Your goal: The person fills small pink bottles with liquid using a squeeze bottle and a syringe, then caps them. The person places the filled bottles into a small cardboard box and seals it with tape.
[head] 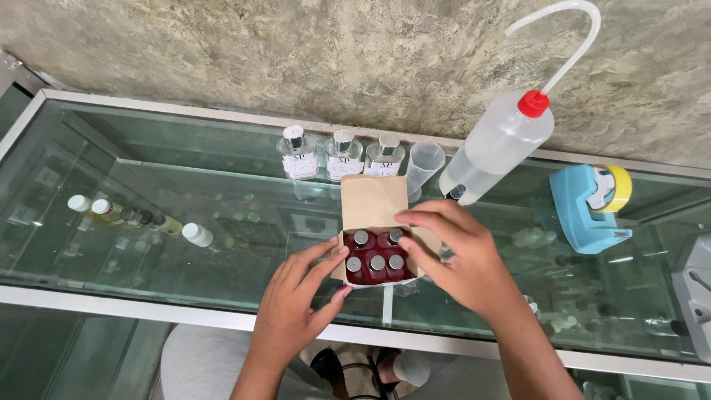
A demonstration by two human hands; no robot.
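head view: a small cardboard box (374, 198) lies open on the glass counter top (148, 222), its flap folded back toward the wall. inside it sit five little bottles of dark red liquid (376, 264) with grey caps, two in the far row and three in the near row, so the far row looks to have one place unfilled, though the right hand covers that corner and i cannot be sure. the left hand (296, 300) steadies the box's near left side, fingers spread fairly wide and touching the cardboard, gripping nothing else. the right hand (455, 252) curves over the right edge of the box, fingertips narrow and pointing at the far-row caps; whether they pinch a cap or only touch it is hard to tell. judged from this, the box is nearly packed and not yet closed.

behind the box stand three square clear bottles (342, 154), a small measuring cup (424, 164) and a wash bottle (498, 144) with a red cap and bent spout. a blue tape dispenser (589, 207) sits to the right. things under the glass, including some vials (133, 217), are blurred by reflections. a grey device at the right edge is cut off.
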